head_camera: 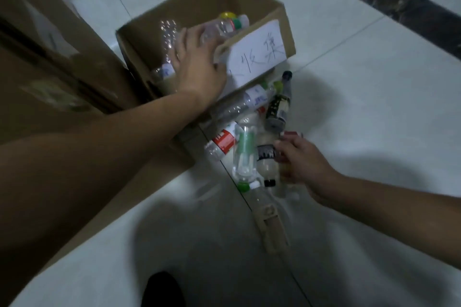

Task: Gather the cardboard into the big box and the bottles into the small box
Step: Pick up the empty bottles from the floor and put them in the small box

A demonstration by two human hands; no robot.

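my left hand (199,67) grips a clear bottle (219,28) over small box (264,55); right hand (299,162) fingers closed on a floor-pile bottle (268,159), big box (62,82) alongside

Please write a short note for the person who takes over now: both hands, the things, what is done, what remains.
Left hand: over the small box, on a clear bottle inside; grip unclear.
Right hand: fingers closing on a bottle in the floor pile.
Done: a few bottles are in the small box.
Left: the pile beside it. Big box stands at left; contents not visible.
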